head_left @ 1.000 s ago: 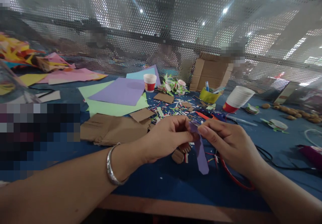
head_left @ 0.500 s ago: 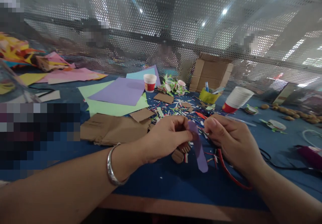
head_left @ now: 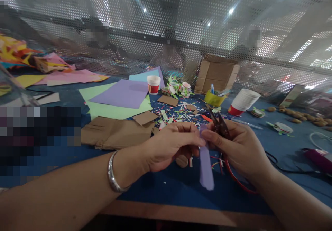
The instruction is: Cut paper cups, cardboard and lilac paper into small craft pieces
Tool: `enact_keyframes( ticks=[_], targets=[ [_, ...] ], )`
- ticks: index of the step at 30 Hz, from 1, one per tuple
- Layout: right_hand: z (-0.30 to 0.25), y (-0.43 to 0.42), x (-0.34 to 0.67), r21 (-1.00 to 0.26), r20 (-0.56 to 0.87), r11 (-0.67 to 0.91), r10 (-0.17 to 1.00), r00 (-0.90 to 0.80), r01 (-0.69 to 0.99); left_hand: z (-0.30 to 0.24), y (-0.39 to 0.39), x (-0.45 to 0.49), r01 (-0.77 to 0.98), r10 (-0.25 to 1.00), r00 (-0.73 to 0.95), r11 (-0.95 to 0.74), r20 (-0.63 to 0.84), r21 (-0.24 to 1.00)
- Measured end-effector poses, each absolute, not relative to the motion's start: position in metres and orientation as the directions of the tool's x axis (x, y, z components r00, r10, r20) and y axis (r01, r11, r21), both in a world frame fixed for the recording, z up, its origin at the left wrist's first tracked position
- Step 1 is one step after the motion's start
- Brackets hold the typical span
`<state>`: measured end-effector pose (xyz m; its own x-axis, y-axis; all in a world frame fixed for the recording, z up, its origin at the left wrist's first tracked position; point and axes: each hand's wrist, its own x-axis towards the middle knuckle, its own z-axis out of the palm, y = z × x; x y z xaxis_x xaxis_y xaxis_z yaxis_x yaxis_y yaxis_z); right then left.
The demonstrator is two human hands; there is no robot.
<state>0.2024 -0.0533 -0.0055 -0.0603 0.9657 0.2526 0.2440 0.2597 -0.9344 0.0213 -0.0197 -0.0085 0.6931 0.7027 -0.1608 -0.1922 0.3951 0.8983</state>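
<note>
My left hand (head_left: 176, 142), with a silver bangle at its wrist, pinches a purple paper strip (head_left: 206, 168) between thumb and fingers. The strip hangs down with a rounded lower end. My right hand (head_left: 236, 144) is closed around scissors (head_left: 220, 123); their dark blades point up and away, and a red handle loop shows below the palm. The right thumb also touches the upper part of the strip, beside the left fingertips. Beneath the hands lies a small brown cardboard piece (head_left: 182, 160), partly covered.
Paper scraps (head_left: 178, 111) litter the blue table. Purple sheets (head_left: 121, 93) and flattened cardboard (head_left: 116, 134) lie left. Behind stand a paper cup (head_left: 154, 85), a yellow container (head_left: 214, 99) and stacked cups (head_left: 243, 101). A perforated metal screen (head_left: 155, 27) rises at the back.
My right hand has turned, bringing the scissor blades upright and away from the strip. Its thumb now meets the strip, which hangs straighter and a little lower.
</note>
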Motion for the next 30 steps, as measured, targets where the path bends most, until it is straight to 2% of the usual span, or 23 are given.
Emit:
enact_keyframes(
  ticks=[4, 12, 15, 20, 25, 30],
  targets=[
    [-0.006, -0.057, 0.205, -0.968, 0.229, 0.233, 0.972, -0.045, 0.090, -0.006, -0.018, 0.020, -0.222, 0.587, 0.782, 0.578, -0.210, 0.785],
    [-0.006, -0.055, 0.204, -0.974, 0.209, 0.197, 0.972, -0.104, -0.110, -0.005, -0.021, 0.017, -0.239, 0.593, 0.787, 0.550, -0.172, 0.800],
    [-0.008, -0.055, 0.206, -0.973, 0.225, 0.218, 0.970, -0.089, -0.081, -0.005, -0.021, 0.019, -0.291, 0.669, 0.727, 0.503, -0.154, 0.814],
    [-0.013, -0.053, 0.206, -0.970, 0.242, 0.240, 0.968, -0.066, -0.046, -0.007, -0.020, 0.023, -0.434, 0.838, 0.544, 0.313, -0.031, 0.845],
    [-0.015, -0.052, 0.205, -0.968, 0.247, 0.248, 0.969, -0.021, 0.038, -0.014, -0.020, 0.025, -0.458, 0.858, 0.512, 0.228, 0.045, 0.859],
    [-0.013, -0.053, 0.204, -0.942, 0.263, 0.260, 0.965, -0.014, 0.214, -0.016, -0.018, 0.025, -0.362, 0.913, 0.407, 0.123, 0.038, 0.924]
  ],
)
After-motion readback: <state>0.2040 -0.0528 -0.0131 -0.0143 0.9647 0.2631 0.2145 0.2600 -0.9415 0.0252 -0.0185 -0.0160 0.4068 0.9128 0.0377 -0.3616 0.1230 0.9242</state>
